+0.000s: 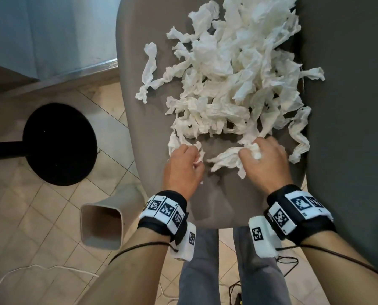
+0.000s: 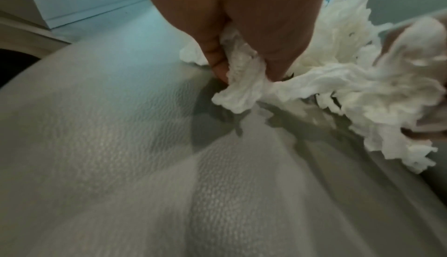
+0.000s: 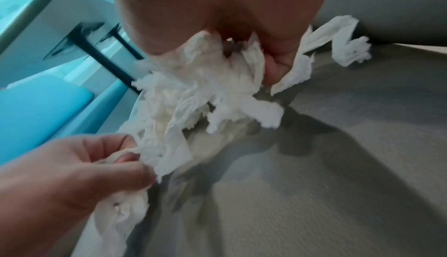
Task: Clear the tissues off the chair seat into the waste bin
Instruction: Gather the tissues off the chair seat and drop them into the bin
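Far to my left hand's left, a black round base (image 1: 59, 143) sits on the tiled floor (image 1: 40, 212). Nearer, down and left of that hand, I see the bin (image 1: 102, 225) on the floor beside the seat's front corner, tipped so its square mouth faces toward me.

My left hand (image 1: 182, 166) is over the front of the seat (image 1: 223, 201), fingers (image 2: 217, 54) curled around a wad of tissue; the left wrist view shows it bunched between thumb and fingers, with a loose end trailing toward my right hand.

Between the two hands a twisted strand (image 1: 225, 159) lies on the seat, its long axis running roughly left to right, one end in my right hand's grasp.

My right hand (image 1: 264, 160) is clenched on a crumpled clump, white paper showing between thumb and fingers (image 3: 275, 66).

Beyond both hands the tissues (image 1: 234, 69) are heaped over the middle and back of the seat, mostly twisted strips pointing every way. Just right of my right hand, one long wrinkled strip (image 1: 299, 134) runs front to back along the seat's edge, beside the dark backrest (image 1: 348, 106).
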`<state>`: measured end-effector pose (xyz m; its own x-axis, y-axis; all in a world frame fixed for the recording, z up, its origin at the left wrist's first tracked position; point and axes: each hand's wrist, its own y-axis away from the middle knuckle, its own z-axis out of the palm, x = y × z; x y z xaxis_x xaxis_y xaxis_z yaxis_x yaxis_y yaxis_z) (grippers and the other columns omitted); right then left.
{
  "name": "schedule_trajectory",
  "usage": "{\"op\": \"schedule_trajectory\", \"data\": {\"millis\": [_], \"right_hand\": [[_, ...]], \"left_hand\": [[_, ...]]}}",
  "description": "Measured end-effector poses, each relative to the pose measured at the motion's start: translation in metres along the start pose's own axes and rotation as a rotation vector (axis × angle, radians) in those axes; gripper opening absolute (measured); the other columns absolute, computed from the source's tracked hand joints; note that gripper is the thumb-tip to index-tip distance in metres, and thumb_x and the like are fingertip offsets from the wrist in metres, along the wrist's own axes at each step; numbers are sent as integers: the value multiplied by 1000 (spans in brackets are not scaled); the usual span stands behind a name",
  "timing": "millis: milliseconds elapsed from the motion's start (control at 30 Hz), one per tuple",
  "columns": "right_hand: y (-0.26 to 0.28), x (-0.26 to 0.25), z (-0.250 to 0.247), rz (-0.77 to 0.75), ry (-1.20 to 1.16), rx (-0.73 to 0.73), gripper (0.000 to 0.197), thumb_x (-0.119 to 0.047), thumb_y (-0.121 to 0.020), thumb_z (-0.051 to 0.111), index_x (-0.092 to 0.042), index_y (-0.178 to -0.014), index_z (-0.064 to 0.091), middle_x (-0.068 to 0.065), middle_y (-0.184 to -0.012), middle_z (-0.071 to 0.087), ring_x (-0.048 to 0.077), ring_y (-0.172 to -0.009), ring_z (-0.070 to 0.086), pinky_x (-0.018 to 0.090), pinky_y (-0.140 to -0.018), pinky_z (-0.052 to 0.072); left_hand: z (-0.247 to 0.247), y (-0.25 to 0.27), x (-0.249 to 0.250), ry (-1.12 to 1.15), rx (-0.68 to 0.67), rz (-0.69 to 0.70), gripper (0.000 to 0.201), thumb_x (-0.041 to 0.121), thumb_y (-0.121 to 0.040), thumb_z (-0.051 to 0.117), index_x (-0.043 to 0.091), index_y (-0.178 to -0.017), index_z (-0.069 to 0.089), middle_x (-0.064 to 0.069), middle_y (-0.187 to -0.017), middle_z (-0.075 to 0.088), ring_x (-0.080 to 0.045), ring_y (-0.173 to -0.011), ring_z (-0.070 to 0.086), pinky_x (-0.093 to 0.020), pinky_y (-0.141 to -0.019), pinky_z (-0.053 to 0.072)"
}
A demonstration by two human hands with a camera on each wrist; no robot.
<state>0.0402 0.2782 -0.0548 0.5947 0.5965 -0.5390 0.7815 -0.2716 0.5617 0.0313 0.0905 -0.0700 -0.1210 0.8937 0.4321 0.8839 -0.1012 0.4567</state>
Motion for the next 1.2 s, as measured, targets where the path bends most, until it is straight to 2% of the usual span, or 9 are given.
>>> {"op": "schedule_trajectory", "data": {"millis": [100,200,300,400,600,833,1000,1067,1200], "right_hand": [[7,6,-12,14,-130,115,17,-19,-84,61,-15,-69,52,6,-89,50,22,-78,48,26,-67,29],[12,12,-24,77,-220,176,10,-16,-82,59,-18,-78,50,4,-80,57,25,-69,51,32,-63,38],[13,16,-33,134,-297,174,18,-7,-84,53,-23,-92,53,3,-87,66,28,-67,58,32,-59,46],[10,19,-37,180,-311,184,24,-7,-84,50,-26,-96,57,9,-89,68,25,-66,58,26,-52,43],[-13,20,-20,204,-83,21,41,-43,-81,67,-28,-117,55,-5,-106,53,15,-96,48,30,-82,39],[-13,30,-14,134,54,53,20,-32,-83,53,-14,-78,61,8,-89,53,31,-83,53,36,-73,43],[14,37,-36,195,-138,166,53,-57,-92,49,-18,-56,51,5,-74,57,24,-71,55,32,-65,40],[17,44,-38,234,-149,209,49,-53,-95,46,-16,-64,52,4,-72,60,28,-72,56,33,-66,43],[12,49,-38,225,-129,244,25,-27,-96,51,-28,-120,53,9,-110,67,32,-97,61,35,-81,48]], "left_hand": [[-12,9,6,152,85,54,21,8,-79,62,20,-77,44,7,-83,43,-11,-70,41,-19,-61,33],[-26,18,13,319,197,46,21,5,-81,60,21,-93,56,7,-99,49,6,-87,48,-3,-74,35],[-34,23,14,454,249,-59,42,1,-82,52,27,-114,60,7,-109,59,2,-93,55,-17,-82,44],[-35,22,6,499,267,-221,46,3,-84,43,33,-115,61,2,-95,68,-11,-64,55,-28,-62,44],[-13,6,-15,173,154,-324,44,38,-92,61,22,-131,50,1,-124,49,-17,-107,51,-31,-89,42],[-13,2,-18,42,91,-287,25,28,-90,62,6,-77,60,-5,-90,50,-25,-78,49,-33,-69,36],[-21,9,27,128,-21,4,5,10,-83,66,12,-85,62,4,-97,56,-15,-81,53,-23,-68,33],[-19,9,51,170,-87,77,13,6,-83,61,18,-87,58,6,-86,60,-18,-77,56,-32,-68,45],[-7,-8,97,155,-183,197,32,11,-85,51,28,-111,49,10,-77,57,-13,-67,54,-34,-65,46]]}}
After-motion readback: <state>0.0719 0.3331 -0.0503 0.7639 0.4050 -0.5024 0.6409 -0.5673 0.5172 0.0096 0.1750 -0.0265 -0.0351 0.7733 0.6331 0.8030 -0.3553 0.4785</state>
